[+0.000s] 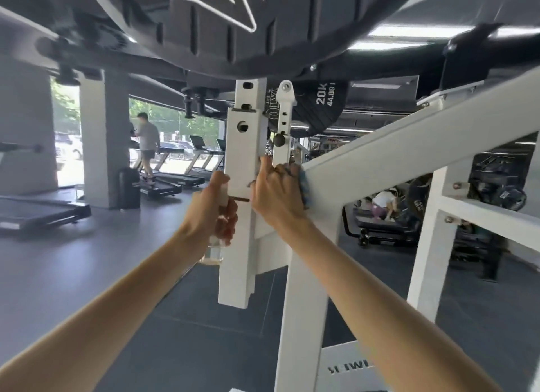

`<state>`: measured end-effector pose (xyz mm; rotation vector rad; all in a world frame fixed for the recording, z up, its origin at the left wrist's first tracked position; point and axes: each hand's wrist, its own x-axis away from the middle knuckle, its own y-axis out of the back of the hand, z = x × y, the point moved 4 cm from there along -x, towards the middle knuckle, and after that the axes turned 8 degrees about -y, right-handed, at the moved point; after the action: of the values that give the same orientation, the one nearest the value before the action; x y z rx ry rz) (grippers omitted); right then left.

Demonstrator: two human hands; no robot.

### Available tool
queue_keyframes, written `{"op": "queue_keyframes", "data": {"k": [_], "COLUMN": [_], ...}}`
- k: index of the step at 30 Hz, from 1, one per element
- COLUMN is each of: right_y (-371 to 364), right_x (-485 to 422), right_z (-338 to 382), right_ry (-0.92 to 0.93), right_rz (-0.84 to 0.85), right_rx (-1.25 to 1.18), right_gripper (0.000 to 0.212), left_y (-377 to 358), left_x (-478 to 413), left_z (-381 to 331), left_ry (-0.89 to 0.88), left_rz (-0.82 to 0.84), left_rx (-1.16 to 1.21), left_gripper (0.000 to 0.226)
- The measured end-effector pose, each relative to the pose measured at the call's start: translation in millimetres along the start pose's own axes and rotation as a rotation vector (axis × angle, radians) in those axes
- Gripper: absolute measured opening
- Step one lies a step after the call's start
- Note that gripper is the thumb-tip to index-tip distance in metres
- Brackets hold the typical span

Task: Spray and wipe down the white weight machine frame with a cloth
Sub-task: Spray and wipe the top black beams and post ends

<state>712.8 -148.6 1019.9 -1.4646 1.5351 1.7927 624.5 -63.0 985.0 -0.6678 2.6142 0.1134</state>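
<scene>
The white weight machine frame (380, 149) fills the middle and right of the view, with an upright post (239, 163) and a slanted beam running up to the right. My left hand (211, 210) grips a clear spray bottle (212, 252) just left of the post. My right hand (277, 191) holds a blue cloth (302, 184) against the lower end of the slanted beam, where it meets the post. Most of the cloth is hidden behind the hand.
A big black weight plate (263, 20) hangs close overhead, and a 20 kg plate (318, 105) sits behind the post. Treadmills (163, 184) line the windows at left, where a person walks. Another person crouches by a bench (382, 204) at right. Grey pillar (102, 146) at left.
</scene>
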Motion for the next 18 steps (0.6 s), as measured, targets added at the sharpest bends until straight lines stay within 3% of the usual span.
{"op": "queue_keyframes", "data": {"k": [4,8,13,15,17,18], "right_y": [21.4,26.2,-22.0,-22.6,-10.1,3.2], "right_x": [-7.8,-8.1,39.8,35.3,25.1,17.8], "right_z": [-58.0,-83.2,6.2,-0.9,-40.0,-71.4], "right_ry": [0.169,-0.033,0.015,0.119,0.299,0.304], "right_rz": [-0.202,-0.340,-0.226,-0.192,-0.211,-0.245], "right_rx": [-0.107,-0.033,-0.047,0.010,0.098,0.137], "right_gripper": [0.035,0.026,0.032,0.031,0.028,0.032], "left_y": [0.1,-4.3,-18.2,-24.2,-33.8,-40.0], "left_x": [2.1,1.4,-2.9,-4.4,-5.9,-6.6], "left_z": [1.1,-4.1,-13.8,-17.4,-20.6,-22.1], "left_ry": [0.020,0.001,-0.022,-0.040,-0.041,-0.036], "left_rz": [0.036,0.069,0.078,0.099,0.119,0.127], "left_rx": [0.006,-0.024,-0.029,-0.044,-0.035,-0.031], "left_gripper": [0.049,0.050,0.052,0.052,0.052,0.053]}}
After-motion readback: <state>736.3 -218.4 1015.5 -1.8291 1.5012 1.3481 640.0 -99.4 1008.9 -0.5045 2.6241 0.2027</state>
